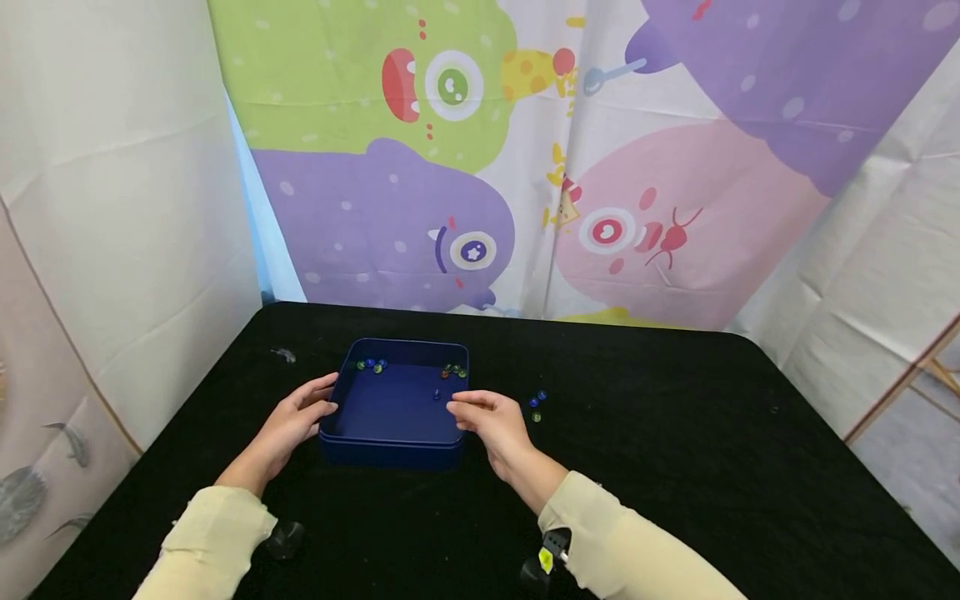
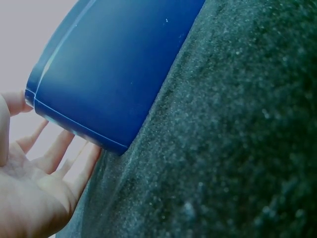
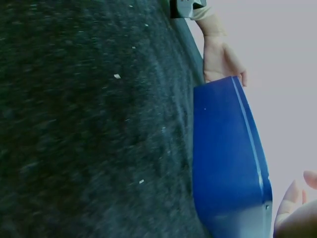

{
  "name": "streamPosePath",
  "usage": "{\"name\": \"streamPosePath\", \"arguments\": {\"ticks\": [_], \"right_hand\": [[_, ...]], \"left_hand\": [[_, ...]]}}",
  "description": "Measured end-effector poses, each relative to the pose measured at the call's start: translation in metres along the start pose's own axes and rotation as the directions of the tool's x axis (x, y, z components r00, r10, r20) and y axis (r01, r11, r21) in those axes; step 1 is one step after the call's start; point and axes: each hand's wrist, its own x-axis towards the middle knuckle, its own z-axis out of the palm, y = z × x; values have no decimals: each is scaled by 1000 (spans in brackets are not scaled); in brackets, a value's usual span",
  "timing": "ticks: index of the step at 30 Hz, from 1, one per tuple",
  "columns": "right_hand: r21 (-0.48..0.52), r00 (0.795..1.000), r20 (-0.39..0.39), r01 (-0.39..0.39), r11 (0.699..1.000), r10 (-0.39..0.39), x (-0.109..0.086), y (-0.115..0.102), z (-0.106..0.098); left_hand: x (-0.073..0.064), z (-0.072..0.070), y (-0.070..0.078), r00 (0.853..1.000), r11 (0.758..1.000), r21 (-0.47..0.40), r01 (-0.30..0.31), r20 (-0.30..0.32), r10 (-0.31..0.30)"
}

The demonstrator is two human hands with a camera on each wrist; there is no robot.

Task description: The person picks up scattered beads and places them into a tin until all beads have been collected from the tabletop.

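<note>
Fingers are spread on the left hand (image 1: 288, 423) against the box (image 1: 390, 454); right hand (image 1: 497, 429) held narrow, seemingly empty.
Loose marbles (image 1: 534, 402) could get scattered if brushed by that right hand.

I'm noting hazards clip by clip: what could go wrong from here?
The three loose marbles right of the blue box might roll away if the right hand brushes them. The left hand, at the box's left side, might nudge it and set the marbles inside rolling.
</note>
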Motion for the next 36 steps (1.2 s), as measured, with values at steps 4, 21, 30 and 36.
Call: {"name": "streamPosePath", "arguments": {"ticks": [4, 21, 30, 36], "right_hand": [[-4, 1000, 9, -7, 1000, 7, -4, 2, -7], [-22, 997, -9, -78, 997, 78, -16, 19, -48], [-10, 993, -27, -112, 994, 112, -25, 29, -67], [-128, 994, 15, -109, 986, 111, -28, 35, -72]], "left_hand": [[0, 0, 1, 1000, 1000, 6, 2, -3, -2], [3, 1, -1, 1000, 1000, 5, 12, -4, -12], [2, 3, 1, 1000, 1000, -1, 20, -1, -20], [2, 2, 0, 1000, 1000, -4, 26, 1, -26]]}}
